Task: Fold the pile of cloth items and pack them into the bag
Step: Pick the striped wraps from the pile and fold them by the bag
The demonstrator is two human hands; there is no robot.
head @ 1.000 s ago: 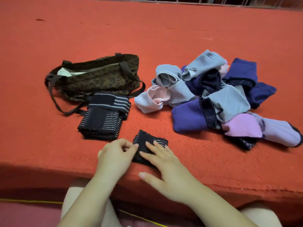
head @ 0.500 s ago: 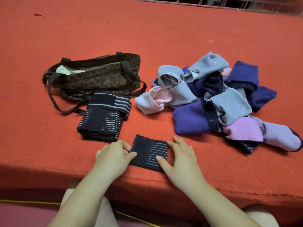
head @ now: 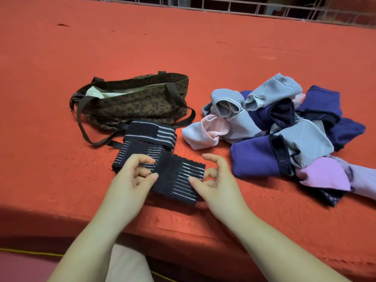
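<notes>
A folded black cloth with white stripes (head: 179, 180) is lifted just above the red surface near the front edge. My left hand (head: 132, 180) pinches its left side and my right hand (head: 215, 178) pinches its right side with thumb and fingers. Behind it lies a stack of folded black striped cloths (head: 146, 143). A brown patterned bag (head: 134, 100) with dark straps lies open behind the stack. To the right is a loose pile of grey, purple and pink cloth items (head: 284, 129).
The red covered surface (head: 203, 47) stretches far back to a white wire railing (head: 244, 7). Its front edge (head: 264, 247) runs just below my hands. My knee shows under it at the bottom.
Both hands have gone from pressing the folded black cloth flat to pinching its sides, and it has moved up and left toward the stack.
</notes>
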